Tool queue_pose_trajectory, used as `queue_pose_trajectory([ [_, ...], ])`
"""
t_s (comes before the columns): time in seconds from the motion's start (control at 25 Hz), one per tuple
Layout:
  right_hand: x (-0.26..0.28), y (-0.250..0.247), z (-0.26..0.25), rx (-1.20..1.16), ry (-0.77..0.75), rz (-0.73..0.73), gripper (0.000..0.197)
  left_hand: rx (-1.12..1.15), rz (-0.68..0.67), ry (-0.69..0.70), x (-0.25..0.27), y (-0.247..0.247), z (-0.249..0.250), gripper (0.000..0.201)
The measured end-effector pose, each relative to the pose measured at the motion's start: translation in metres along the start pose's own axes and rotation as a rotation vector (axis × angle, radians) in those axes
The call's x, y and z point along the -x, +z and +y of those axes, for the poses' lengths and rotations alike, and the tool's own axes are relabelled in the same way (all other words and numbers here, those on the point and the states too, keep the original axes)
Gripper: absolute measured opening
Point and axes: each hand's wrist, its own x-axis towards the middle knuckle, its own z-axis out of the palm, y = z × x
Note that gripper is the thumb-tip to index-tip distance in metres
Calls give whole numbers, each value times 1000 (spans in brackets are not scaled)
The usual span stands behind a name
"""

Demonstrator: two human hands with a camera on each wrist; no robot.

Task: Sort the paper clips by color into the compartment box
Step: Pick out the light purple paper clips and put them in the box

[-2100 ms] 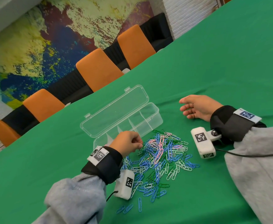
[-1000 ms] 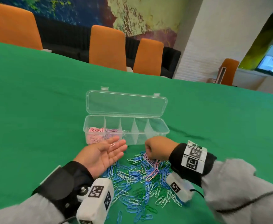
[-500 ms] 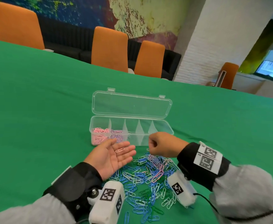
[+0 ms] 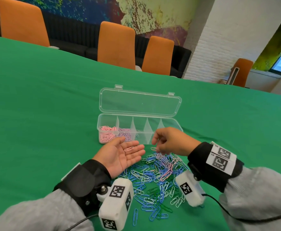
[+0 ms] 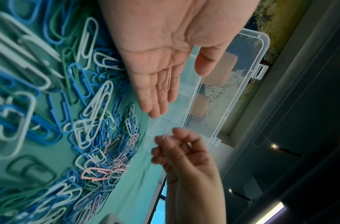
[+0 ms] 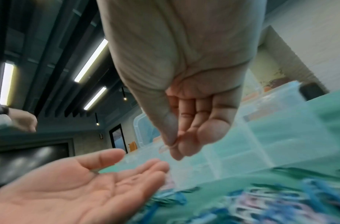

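A clear compartment box [image 4: 174, 125] stands open on the green table, its lid [image 4: 139, 102] tilted back. Pink clips [image 4: 106, 135] fill its leftmost compartment, and more lie in the second [image 4: 125, 134]. My left hand [image 4: 134, 151] is held palm up in front of the box, with one pink paper clip [image 4: 128, 149] lying loose on its straight fingers [image 5: 159, 94]. My right hand [image 4: 155, 147] hovers just right of that palm, with a second pink clip [image 6: 164, 147] pinched between thumb and forefinger. Below both hands lies the mixed pile of clips [image 4: 156, 177].
The pile [image 5: 88, 121] holds blue, white, green and a few pink clips, with strays [image 4: 134, 215] toward the near edge. Green cloth [image 4: 44, 114] stretches wide on the left and behind the box. Orange chairs [image 4: 115, 42] line the far side.
My right hand has risen from the pile with a pink clip and moved left toward the left palm. The left hand stays palm up with its clip.
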Motion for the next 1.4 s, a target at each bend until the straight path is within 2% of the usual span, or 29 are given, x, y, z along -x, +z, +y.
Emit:
queue_pose_trajectory([
  [0.08,-6,3,-12,-179,-76,43,23,38,-27,-7,1,2,0,50],
  [0.16,-11,6,-17,-243,-109,87,21,86,-51,-9,3,3,1,53],
  [0.28,-9,3,-6,-48,-70,117,17,127,-54,-8,3,2,3,54],
  [0.4,-3,0,13,289,28,27,15,94,-48,-12,3,3,1,55],
  [0.48,0,2,22,385,93,-72,14,87,-41,-14,3,3,1,54],
  [0.56,3,2,29,411,132,-118,14,98,-35,-11,4,2,1,53],
  [0.72,14,-8,36,379,78,-51,18,91,-32,5,4,2,1,52],
  [0.8,23,-7,37,313,25,-157,20,78,-33,4,3,2,0,51],
  [0.92,33,5,37,351,-33,-278,19,59,-32,-6,2,2,-1,51],
  [1.04,32,8,38,380,-45,-238,27,43,-27,-2,3,2,-1,50],
  [1.2,29,-3,30,359,-48,-189,22,10,-17,-13,4,4,-2,51],
  [1.28,26,-4,18,263,-99,-120,20,-3,-19,-32,3,5,-4,51],
  [1.4,18,-9,3,14,-189,79,18,9,-33,-57,4,8,-5,52],
])
